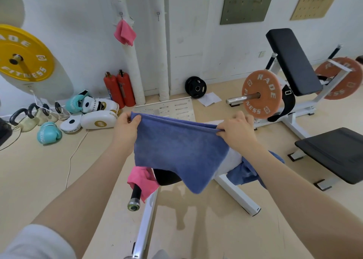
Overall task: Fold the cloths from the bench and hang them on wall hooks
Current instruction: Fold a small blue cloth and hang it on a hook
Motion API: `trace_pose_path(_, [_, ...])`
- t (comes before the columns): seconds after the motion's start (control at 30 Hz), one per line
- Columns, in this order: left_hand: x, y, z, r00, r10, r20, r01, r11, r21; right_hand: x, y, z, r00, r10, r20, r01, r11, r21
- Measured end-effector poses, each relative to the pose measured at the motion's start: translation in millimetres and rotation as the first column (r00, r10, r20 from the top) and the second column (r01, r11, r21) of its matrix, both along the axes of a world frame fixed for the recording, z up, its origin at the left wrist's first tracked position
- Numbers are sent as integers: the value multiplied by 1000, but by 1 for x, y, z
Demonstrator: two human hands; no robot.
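Note:
A blue cloth (172, 150) hangs doubled in the air over the bench (235, 192). My left hand (126, 129) pinches its upper left corner and my right hand (235, 131) pinches its upper right edge. Below it a pink cloth (141, 180) drapes over the bench's black handle bar, and another blue cloth (247, 170) lies on the bench's right side. On the wall, a folded pink cloth (124, 32) hangs from a hook (120, 14). A second hook (158, 14) to its right is bare.
Two red fire extinguishers (118, 89) stand by the wall. Boxing gloves and pads (92, 113) and kettlebells (29, 117) lie on the floor at left. A loaded barbell bench (290, 78) and a black flat bench (334, 152) stand at right.

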State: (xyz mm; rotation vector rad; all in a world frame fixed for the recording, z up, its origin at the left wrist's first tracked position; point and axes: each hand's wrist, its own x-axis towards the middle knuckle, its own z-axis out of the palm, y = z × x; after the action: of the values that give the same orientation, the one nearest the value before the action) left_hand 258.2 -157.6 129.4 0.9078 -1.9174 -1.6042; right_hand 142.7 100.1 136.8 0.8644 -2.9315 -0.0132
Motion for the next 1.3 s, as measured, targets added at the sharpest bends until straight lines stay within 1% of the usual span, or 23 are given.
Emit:
trace_pose_path(0.03, [-3, 1, -1, 999, 34, -7, -34, 999, -3, 0, -1, -3, 1000, -23, 14, 23, 1000, 16])
trace_pose_path(0.1, [-6, 4, -3, 995, 99, -19, -99, 995, 4, -7, 0, -12, 993, -94, 65, 96, 995, -25])
trace_pose_path(0.2, [-4, 6, -5, 987, 161, -10, -161, 987, 12, -12, 3, -17, 953, -173, 249, 225, 954, -197])
trace_pose_path(0.27, [-2, 2, -9, 989, 148, 16, -149, 988, 39, -12, 6, -17, 928, -145, 343, 251, 925, -287])
trace_pose_path(0.33, [-2, 2, -8, 990, 130, 50, -136, 982, 135, -9, 4, -14, 890, -123, 439, 311, 869, -386])
trace_pose_path(0.37, [-2, 3, -6, 989, 137, 51, -145, 967, 210, -5, 1, -12, 847, -112, 519, 392, 792, -469])
trace_pose_path(0.4, [-3, 5, -3, 987, 160, 35, -163, 933, 322, 0, -2, -8, 774, -75, 629, 509, 664, -547])
trace_pose_path(0.43, [-5, 8, 2, 983, 185, 5, -166, 872, 460, 4, -7, -2, 669, -7, 743, 643, 508, -574])
trace_pose_path(0.47, [-9, 12, 8, 979, 201, -30, -146, 798, 585, 7, -10, 3, 557, 96, 825, 757, 349, -552])
trace_pose_path(0.5, [-12, 17, 17, 978, 199, -60, -110, 740, 663, 9, -14, 9, 460, 202, 865, 839, 218, -498])
trace_pose_path(0.53, [-15, 23, 24, 983, 167, -72, -72, 720, 691, 11, -17, 15, 394, 286, 873, 887, 129, -443])
trace_pose_path(0.57, [-19, 28, 31, 989, 128, -73, -44, 728, 684, 13, -21, 21, 363, 342, 867, 909, 75, -410])
trace_pose_path(0.6, [-21, 33, 36, 993, 94, -78, -20, 751, 660, 15, -24, 26, 359, 370, 857, 913, 51, -405])
trace_pose_path(0.67, [-23, 42, 44, 991, 16, -129, 67, 790, 609, 20, -28, 37, 421, 353, 836, 877, 78, -475])
trace_pose_path(0.77, [-19, 57, 47, 972, -122, -202, 210, 837, 506, 35, -32, 50, 513, 395, 762, 763, 197, -616])
trace_pose_path(0.83, [-18, 67, 45, 963, -185, -197, 257, 851, 458, 48, -35, 57, 527, 475, 705, 683, 257, -683])
trace_pose_path(0.93, [-18, 80, 42, 948, -257, -188, 313, 861, 401, 65, -42, 64, 564, 491, 664, 547, 380, -746])
trace_pose_path(1.03, [-15, 86, 44, 932, -295, -212, 356, 859, 368, 69, -43, 67, 542, 478, 691, 493, 485, -722])
trace_pose_path(1.07, [-15, 86, 44, 925, -313, -216, 372, 862, 343, 69, -42, 67, 554, 473, 685, 452, 519, -725])
trace_pose_path(1.13, [-12, 84, 42, 908, -353, -226, 410, 860, 303, 68, -40, 63, 666, 440, 602, 281, 600, -749])
trace_pose_path(1.17, [-10, 84, 41, 902, -364, -233, 422, 857, 294, 68, -40, 62, 729, 425, 537, 200, 618, -760])
trace_pose_path(1.2, [-9, 84, 41, 900, -370, -232, 427, 857, 289, 69, -40, 61, 776, 409, 481, 152, 619, -771])
trace_pose_path(1.3, [-6, 85, 38, 905, -366, -216, 417, 864, 283, 71, -41, 56, 887, 309, 344, 109, 584, -805])
